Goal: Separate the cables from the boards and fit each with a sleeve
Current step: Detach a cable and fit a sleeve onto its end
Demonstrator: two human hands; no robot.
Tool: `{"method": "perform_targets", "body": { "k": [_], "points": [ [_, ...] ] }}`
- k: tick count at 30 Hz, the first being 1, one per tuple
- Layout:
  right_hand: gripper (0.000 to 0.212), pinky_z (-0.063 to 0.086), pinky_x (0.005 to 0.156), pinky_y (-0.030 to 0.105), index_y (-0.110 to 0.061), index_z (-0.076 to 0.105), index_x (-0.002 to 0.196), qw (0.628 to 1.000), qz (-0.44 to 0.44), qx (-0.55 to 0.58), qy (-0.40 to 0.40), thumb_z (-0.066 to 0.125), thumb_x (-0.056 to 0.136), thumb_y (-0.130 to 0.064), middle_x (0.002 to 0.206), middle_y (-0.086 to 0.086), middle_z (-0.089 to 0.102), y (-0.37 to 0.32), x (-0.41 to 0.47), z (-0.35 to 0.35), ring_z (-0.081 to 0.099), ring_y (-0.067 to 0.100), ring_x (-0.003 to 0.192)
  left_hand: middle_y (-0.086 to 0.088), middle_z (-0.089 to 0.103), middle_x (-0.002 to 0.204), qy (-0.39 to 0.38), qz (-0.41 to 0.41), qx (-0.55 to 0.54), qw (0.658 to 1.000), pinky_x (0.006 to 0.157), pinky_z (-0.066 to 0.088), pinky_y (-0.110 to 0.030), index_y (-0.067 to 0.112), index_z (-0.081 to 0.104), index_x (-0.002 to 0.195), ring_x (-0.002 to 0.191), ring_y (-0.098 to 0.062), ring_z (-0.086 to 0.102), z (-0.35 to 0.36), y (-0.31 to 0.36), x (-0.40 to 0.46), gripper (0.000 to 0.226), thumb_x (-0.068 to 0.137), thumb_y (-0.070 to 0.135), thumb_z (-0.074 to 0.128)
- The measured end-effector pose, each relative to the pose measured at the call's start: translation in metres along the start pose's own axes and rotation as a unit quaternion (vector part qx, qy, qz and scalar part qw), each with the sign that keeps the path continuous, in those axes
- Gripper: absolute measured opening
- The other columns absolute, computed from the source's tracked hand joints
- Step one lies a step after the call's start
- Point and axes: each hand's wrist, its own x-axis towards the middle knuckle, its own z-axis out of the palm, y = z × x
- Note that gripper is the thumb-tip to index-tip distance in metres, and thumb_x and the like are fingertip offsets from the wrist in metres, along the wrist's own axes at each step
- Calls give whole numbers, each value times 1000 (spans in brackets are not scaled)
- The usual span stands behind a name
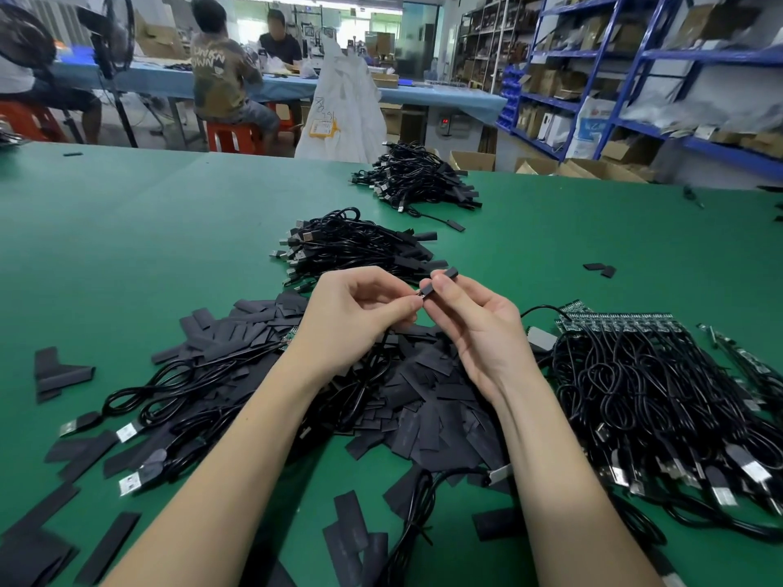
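Black and feather-light, the sleeve [440,281] sits pinched in our right hand [478,328], raised over the loose sleeve pile [428,400]. Our left hand [356,315] pinches the cable [373,374] at its tip. Soft, flattened tubing probably collapses, so we should squeeze its edges to open it.

On the green desk [127,247], flat black sleeve pieces [423,400] lie centre, green boards with black cables [635,374] right, two black cable heaps [360,247] behind.

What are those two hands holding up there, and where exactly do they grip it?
The right hand pinches a short black sleeve near its lower end. The left hand pinches the cable end entering that sleeve.
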Motion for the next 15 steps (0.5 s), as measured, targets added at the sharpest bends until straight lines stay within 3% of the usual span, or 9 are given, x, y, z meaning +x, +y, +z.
{"method": "perform_targets", "body": {
  "k": [12, 15],
  "points": [
    [23, 59, 76, 21, -8, 77, 97, 1000, 7, 15, 2, 77, 76, -15, 99, 12, 78, 4, -2, 5, 75, 18, 92, -12, 75, 75, 0, -9, -31, 999, 68, 56, -19, 3, 75, 89, 67, -17, 72, -2, -2, 2, 7, 83, 4, 80],
    [26, 59, 78, 25, -17, 72, 111, 1000, -15, -2, 13, 75, 86, -9, 99, 12, 78, 5, -2, 6, 73, 17, 89, -10, 76, 76, 3, -30, -43, 999, 69, 56, -20, 5, 73, 91, 69, -17, 74, -1, -3, 3, 12, 82, 1, 80]
  ]
}}
